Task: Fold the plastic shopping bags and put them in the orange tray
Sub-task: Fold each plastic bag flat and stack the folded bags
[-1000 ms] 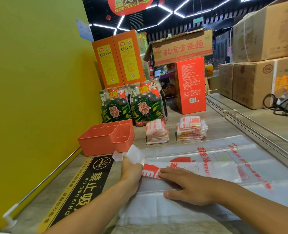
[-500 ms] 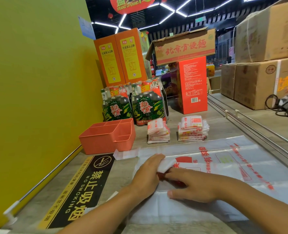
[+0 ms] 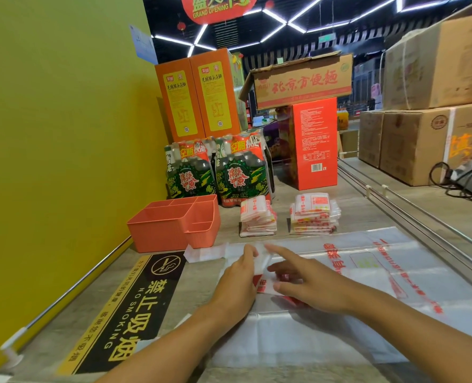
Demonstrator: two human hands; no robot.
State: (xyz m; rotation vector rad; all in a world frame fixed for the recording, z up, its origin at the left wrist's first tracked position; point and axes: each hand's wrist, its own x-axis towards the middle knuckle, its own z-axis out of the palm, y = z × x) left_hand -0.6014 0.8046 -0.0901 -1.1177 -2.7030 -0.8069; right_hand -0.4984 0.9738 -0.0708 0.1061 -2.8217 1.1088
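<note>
A clear plastic shopping bag (image 3: 367, 261) with red print lies flat on the counter, its left end partly folded over. My left hand (image 3: 239, 280) pinches that folded end between thumb and fingers. My right hand (image 3: 306, 283) presses the fold down with fingers spread, index finger pointing left. The orange tray (image 3: 157, 233), with several compartments, stands just beyond and left of my hands; no bags are visible inside it. Two stacks of folded bags (image 3: 258, 218) (image 3: 313, 214) sit behind the flat bag.
A yellow wall (image 3: 63, 134) runs along the left. A black no-smoking sticker (image 3: 135, 308) lies on the counter. Bottle packs (image 3: 215, 172), orange and red cartons (image 3: 313, 142) stand at the back. Metal rails (image 3: 411, 217) and cardboard boxes (image 3: 422, 139) are on the right.
My left hand brought the bag's lifted left end down and over, then moved farther along the fold. My right hand shifted up with it, fingers spreading over the fold.
</note>
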